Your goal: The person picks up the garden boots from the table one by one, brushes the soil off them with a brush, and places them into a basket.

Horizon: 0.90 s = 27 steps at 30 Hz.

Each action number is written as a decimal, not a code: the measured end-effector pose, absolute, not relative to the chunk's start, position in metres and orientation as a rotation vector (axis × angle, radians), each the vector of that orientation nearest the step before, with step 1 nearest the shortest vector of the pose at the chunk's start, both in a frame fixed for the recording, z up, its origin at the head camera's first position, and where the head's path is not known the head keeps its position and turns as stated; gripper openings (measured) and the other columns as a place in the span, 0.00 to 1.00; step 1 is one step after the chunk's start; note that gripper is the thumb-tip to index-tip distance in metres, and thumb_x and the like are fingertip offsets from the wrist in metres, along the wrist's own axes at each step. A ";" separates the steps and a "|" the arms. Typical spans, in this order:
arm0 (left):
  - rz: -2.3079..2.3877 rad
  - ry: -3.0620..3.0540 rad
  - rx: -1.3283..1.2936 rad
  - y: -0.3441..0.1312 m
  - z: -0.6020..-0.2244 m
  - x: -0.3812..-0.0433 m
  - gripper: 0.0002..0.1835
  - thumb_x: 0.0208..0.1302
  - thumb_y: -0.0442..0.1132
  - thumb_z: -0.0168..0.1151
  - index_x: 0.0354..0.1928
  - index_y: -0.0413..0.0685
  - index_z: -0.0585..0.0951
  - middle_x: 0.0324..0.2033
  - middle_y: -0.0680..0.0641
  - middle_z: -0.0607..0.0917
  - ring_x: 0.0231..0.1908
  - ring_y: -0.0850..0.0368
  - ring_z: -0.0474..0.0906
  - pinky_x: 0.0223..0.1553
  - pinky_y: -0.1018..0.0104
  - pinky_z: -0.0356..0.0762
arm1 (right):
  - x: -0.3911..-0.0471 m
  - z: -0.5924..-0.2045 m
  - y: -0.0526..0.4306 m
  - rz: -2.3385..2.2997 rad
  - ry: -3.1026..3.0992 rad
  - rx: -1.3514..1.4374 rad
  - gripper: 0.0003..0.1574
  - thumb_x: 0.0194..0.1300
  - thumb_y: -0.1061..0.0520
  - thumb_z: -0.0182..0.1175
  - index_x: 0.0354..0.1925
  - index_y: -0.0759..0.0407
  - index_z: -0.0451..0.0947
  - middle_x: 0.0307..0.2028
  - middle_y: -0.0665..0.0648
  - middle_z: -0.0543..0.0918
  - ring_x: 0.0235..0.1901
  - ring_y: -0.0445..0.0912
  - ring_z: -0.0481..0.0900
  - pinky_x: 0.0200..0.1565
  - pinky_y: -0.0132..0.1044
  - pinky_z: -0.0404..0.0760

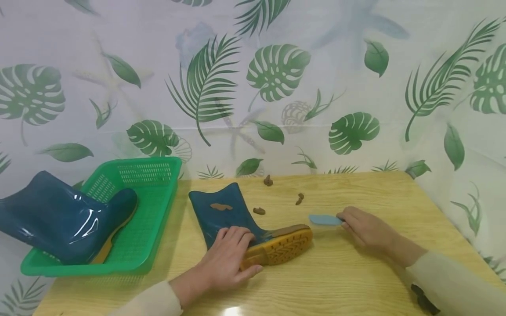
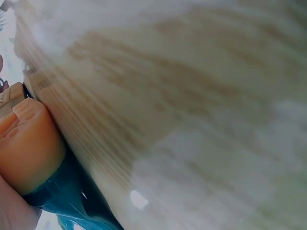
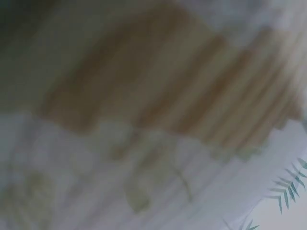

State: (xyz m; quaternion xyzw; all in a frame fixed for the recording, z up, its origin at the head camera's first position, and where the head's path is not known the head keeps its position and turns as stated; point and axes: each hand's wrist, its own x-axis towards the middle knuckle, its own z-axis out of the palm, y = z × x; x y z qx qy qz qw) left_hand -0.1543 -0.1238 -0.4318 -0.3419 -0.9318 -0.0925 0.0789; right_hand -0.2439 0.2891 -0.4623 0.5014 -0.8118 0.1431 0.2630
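Observation:
A dark blue rain boot with a yellow sole lies on its side on the wooden table, its toe to the right. One brown muddy patch marks the shaft, and a brown layer runs along the foot. My left hand grips the boot at ankle and heel, thumb by the heel. In the left wrist view the heel is beside part of that hand. My right hand holds a flat light-blue scraper, its blade pointing at the toe, apart from it.
Brown clumps lie on the table behind the boot. At the left stands a green plastic basket with a second blue boot leaning in it. A leaf-patterned sheet hangs behind. The right wrist view is blurred.

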 end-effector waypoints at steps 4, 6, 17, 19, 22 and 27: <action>-0.281 -2.804 -1.021 -0.125 -0.432 -0.154 0.32 0.70 0.68 0.48 0.60 0.52 0.72 0.57 0.52 0.73 0.58 0.55 0.68 0.58 0.51 0.65 | -0.244 -0.464 0.289 0.405 -2.204 1.394 0.25 0.82 0.53 0.37 0.44 0.65 0.77 0.36 0.50 0.76 0.34 0.38 0.74 0.40 0.30 0.75; -0.280 -2.806 -1.022 -0.126 -0.432 -0.154 0.31 0.69 0.68 0.49 0.60 0.52 0.72 0.57 0.52 0.73 0.58 0.55 0.68 0.57 0.51 0.65 | -0.243 -0.465 0.286 0.414 -2.214 1.407 0.24 0.82 0.53 0.37 0.45 0.64 0.77 0.36 0.49 0.76 0.35 0.37 0.74 0.41 0.30 0.75; -0.296 -2.789 -1.043 -0.127 -0.433 -0.154 0.30 0.69 0.67 0.51 0.59 0.52 0.72 0.57 0.52 0.73 0.57 0.55 0.68 0.56 0.53 0.65 | -0.241 -0.464 0.277 0.452 -2.225 1.415 0.20 0.81 0.55 0.39 0.46 0.65 0.76 0.37 0.51 0.77 0.37 0.40 0.76 0.43 0.32 0.76; -0.294 -2.776 -1.049 -0.126 -0.433 -0.155 0.30 0.69 0.67 0.51 0.59 0.51 0.72 0.57 0.52 0.73 0.57 0.55 0.68 0.56 0.52 0.65 | -0.242 -0.463 0.280 0.445 -2.218 1.405 0.22 0.81 0.54 0.37 0.46 0.65 0.76 0.37 0.51 0.77 0.36 0.40 0.75 0.42 0.32 0.76; -0.279 -2.764 -1.055 -0.124 -0.432 -0.155 0.30 0.69 0.67 0.51 0.59 0.51 0.72 0.57 0.52 0.73 0.57 0.55 0.68 0.56 0.52 0.65 | -0.244 -0.462 0.285 0.437 -2.205 1.379 0.26 0.82 0.52 0.35 0.44 0.66 0.76 0.36 0.51 0.77 0.35 0.40 0.75 0.41 0.32 0.76; -0.261 -2.784 -1.050 -0.124 -0.429 -0.156 0.31 0.69 0.67 0.50 0.59 0.51 0.72 0.57 0.51 0.73 0.57 0.54 0.68 0.57 0.51 0.66 | -0.245 -0.459 0.285 0.436 -2.181 1.405 0.27 0.82 0.51 0.34 0.44 0.65 0.77 0.36 0.50 0.76 0.35 0.38 0.73 0.41 0.30 0.74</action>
